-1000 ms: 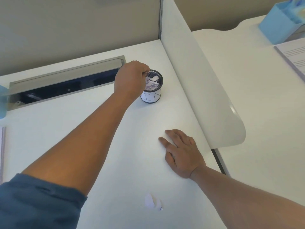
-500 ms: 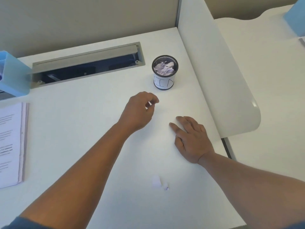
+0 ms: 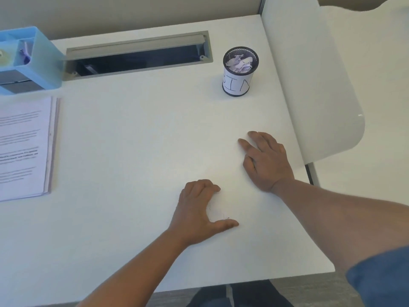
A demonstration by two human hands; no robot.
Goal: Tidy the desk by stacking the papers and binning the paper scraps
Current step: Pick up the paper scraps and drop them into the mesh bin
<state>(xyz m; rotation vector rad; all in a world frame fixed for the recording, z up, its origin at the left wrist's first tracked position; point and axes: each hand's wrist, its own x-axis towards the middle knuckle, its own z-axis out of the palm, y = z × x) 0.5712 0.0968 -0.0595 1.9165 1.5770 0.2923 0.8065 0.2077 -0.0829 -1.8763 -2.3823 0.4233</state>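
White desk (image 3: pixel 132 151) under both hands: left (image 3: pixel 199 209) clawed, fingertips down; right (image 3: pixel 265 160) flat, relaxed.

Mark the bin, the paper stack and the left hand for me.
bin (image 3: pixel 236 85), head view, on the white label around its side.
paper stack (image 3: pixel 22 147), head view, on the top printed sheet.
left hand (image 3: pixel 194 209), head view, on the back of the hand.

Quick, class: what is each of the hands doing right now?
Left hand: fingers curled down on the desk, thumb spread; whether it grips a scrap cannot be told.
Right hand: open, flat on the desk.
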